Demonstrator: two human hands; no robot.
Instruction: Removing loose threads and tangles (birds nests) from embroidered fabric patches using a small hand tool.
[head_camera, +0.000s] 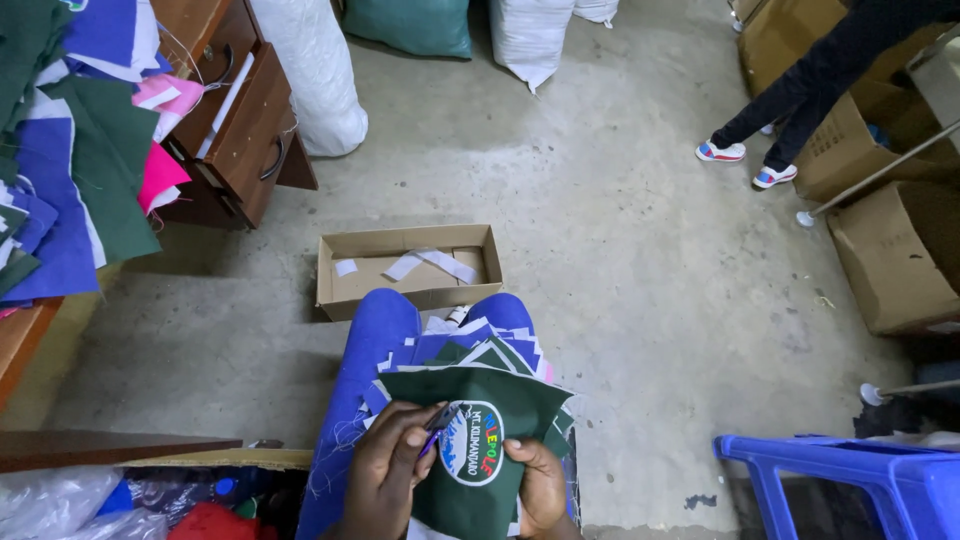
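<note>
On my lap lies a dark green fabric piece (500, 395) with an oval embroidered patch (470, 445) in several colours. My left hand (385, 470) pinches a small dark tool (440, 418) against the patch's left edge. My right hand (540, 480) grips the green piece from below right. Under it sits a stack of blue, green and white fabric pieces (470, 340) on my blue-trousered legs (365, 350).
An open shallow cardboard box (340, 290) with white strips stands on the concrete floor ahead. A wooden drawer unit (240, 120) and piled fabric (70, 150) are left. Sacks stand at the back, cartons and another person's legs (790, 100) right, a blue plastic stool (850, 480) lower right.
</note>
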